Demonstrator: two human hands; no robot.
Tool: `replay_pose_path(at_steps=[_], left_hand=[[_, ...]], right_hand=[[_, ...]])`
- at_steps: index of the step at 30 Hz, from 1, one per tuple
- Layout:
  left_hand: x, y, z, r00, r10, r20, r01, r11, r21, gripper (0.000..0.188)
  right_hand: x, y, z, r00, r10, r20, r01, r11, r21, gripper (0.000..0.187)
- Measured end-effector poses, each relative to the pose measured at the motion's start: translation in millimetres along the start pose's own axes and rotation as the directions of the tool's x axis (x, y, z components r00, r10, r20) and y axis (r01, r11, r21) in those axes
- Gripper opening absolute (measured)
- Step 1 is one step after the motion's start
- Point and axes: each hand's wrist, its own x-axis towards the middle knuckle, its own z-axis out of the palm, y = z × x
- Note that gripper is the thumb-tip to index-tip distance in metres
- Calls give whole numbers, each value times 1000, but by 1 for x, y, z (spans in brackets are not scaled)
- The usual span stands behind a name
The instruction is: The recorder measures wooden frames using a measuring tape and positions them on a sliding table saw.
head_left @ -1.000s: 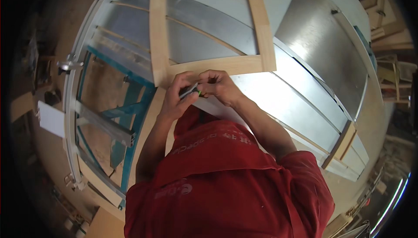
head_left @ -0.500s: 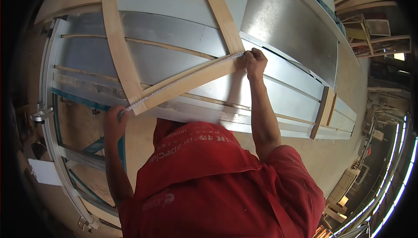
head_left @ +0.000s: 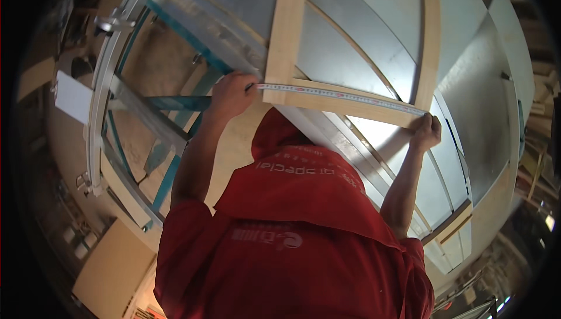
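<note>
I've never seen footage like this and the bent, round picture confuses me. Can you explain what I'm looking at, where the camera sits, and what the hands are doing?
The camera is worn on a person's head and looks down through a wide fisheye lens, so straight edges curve. The red garment low in the picture is the person's own clothing. Both bare arms reach up from it. On a grey metal worktable lies a pale wooden frame made of slats. The left hand and the right hand stretch a measuring tape along the frame's cross slat, one hand at each end. Beside the table, at the left, stands a teal metal stand.
</note>
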Motion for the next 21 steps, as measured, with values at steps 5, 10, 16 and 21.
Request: replay_pose_path(at_steps=[5,10,16,21], left_hand=[[-23,-20,-12,997,-73,-12,73,997,6,14],[-22,-52,-20,999,-13,-36,14,1000,21,13],[-16,-67,-27,1000,-2,3,2,998,57,14],[-11,-56,-20,1000,16,-6,-16,999,48,15]], right_hand=[[-24,-16,-1,997,39,65,-39,999,-4,17],[-46,-30,9,981,93,169,-86,995,-45,20],[-57,-39,29,990,86,112,-88,996,18,11],[-45,-28,10,982,59,181,-60,998,2,12]])
